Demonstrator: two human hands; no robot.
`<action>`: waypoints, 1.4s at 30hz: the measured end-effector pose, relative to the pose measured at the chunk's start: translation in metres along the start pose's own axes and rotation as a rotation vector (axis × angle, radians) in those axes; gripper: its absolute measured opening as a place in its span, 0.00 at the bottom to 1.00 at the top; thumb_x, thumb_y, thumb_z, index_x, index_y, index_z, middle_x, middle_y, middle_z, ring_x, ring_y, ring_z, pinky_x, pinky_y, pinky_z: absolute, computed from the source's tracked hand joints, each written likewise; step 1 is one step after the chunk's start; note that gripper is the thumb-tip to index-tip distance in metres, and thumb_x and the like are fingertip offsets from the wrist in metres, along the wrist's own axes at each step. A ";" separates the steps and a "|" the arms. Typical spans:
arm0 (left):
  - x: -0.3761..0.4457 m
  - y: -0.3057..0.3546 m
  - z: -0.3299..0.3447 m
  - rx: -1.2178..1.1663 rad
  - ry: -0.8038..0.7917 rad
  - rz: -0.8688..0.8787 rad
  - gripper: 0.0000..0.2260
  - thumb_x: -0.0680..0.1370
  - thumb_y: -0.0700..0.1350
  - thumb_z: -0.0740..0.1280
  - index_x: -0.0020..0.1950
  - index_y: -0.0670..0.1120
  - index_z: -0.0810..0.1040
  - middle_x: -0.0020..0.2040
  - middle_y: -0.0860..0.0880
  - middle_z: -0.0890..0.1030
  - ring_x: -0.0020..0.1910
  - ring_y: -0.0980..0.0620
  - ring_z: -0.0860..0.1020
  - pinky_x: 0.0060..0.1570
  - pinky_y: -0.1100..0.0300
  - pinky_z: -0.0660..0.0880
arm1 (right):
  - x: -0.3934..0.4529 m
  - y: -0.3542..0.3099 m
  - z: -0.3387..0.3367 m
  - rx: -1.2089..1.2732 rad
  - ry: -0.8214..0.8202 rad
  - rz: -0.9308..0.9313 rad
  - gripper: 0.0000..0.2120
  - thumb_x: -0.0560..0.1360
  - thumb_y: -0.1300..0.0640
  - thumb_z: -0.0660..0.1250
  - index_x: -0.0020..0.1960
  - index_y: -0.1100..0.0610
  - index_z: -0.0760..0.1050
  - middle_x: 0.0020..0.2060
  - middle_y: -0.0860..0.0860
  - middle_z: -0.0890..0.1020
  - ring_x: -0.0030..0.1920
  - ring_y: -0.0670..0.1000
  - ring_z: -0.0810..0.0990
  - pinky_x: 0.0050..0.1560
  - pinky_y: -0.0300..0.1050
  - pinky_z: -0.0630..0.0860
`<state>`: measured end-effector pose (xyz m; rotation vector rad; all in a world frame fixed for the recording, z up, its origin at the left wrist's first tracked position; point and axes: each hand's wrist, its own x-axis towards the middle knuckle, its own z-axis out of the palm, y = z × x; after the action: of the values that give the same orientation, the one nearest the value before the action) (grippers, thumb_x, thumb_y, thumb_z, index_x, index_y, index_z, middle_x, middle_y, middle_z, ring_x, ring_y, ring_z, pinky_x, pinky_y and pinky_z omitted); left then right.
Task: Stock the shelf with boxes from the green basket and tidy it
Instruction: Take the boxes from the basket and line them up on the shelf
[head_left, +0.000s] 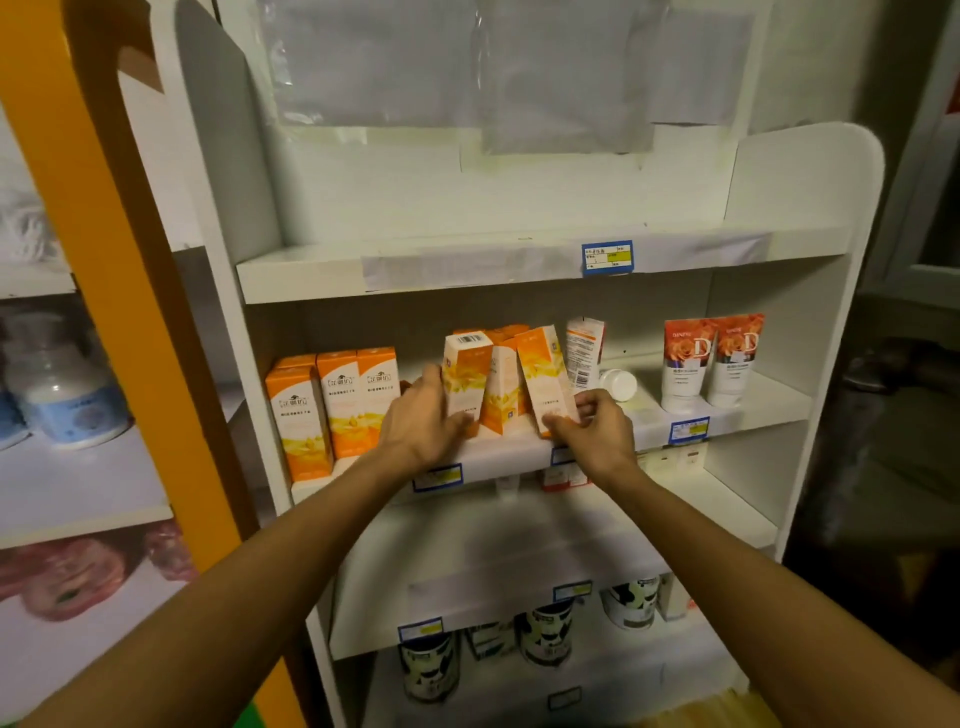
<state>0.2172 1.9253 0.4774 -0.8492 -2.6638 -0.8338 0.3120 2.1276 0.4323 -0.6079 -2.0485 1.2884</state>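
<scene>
Reaching up from the bottom of the frame, both of our bare arms met at the middle shelf (519, 452) of a white display unit in the centre of the picture. Our left hand (423, 415) lay with its fingers fairly straight against the left side of a cluster of orange-and-white boxes (498, 384), the fingertips touching the leftmost leaning box (465, 371), whose barcoded top tipped toward the right. Our right hand (592, 423) pinched the lower end of another box (543, 379) between curled thumb and fingers; this box leaned the opposite way, its top tilting left toward the others. A third box stood between the two, and more orange tops showed behind them.

At the left end of the same shelf stood a neat upright row of orange boxes (332, 408), close beside our left hand. To the right of the cluster stood a white tube with orange print (584, 353), and just beside it lay a small white jar (618, 384) on its side. Farther right, well apart from our hands, two tubes with rose pictures (709, 358) stood cap-down side by side.

Blue price tags (607, 257) marked the shelf edges. In the lower part of the frame, black-and-white tins (545, 631) sat on a lower shelf. At the left of the frame, past an orange post (104, 260), a neighbouring shelf held a blue-labelled bottle (62, 389). A sliver of green (249, 719) showed at the bottom left edge; we could not tell whether it was the basket.
</scene>
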 end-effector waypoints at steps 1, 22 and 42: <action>0.001 0.000 -0.005 0.017 -0.012 0.003 0.23 0.76 0.53 0.73 0.64 0.48 0.67 0.60 0.46 0.78 0.56 0.45 0.79 0.56 0.48 0.79 | -0.001 -0.001 -0.004 0.019 0.010 -0.007 0.18 0.72 0.53 0.76 0.56 0.54 0.71 0.52 0.50 0.80 0.54 0.53 0.81 0.52 0.53 0.83; -0.004 0.001 -0.064 0.091 0.100 0.103 0.16 0.74 0.47 0.75 0.59 0.47 0.78 0.56 0.46 0.80 0.55 0.47 0.77 0.54 0.49 0.79 | -0.007 -0.058 -0.051 0.009 -0.034 -0.257 0.26 0.73 0.61 0.74 0.68 0.53 0.69 0.59 0.49 0.76 0.60 0.51 0.77 0.60 0.49 0.79; 0.012 -0.016 -0.072 0.221 0.076 0.414 0.20 0.75 0.43 0.72 0.67 0.47 0.76 0.64 0.48 0.77 0.63 0.49 0.76 0.63 0.55 0.74 | 0.008 -0.092 0.044 -0.212 -0.280 -0.522 0.25 0.75 0.61 0.72 0.71 0.55 0.71 0.64 0.53 0.78 0.63 0.52 0.78 0.63 0.51 0.77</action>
<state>0.2006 1.8781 0.5330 -1.2203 -2.3336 -0.4531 0.2708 2.0676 0.5041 0.0388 -2.3783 0.8901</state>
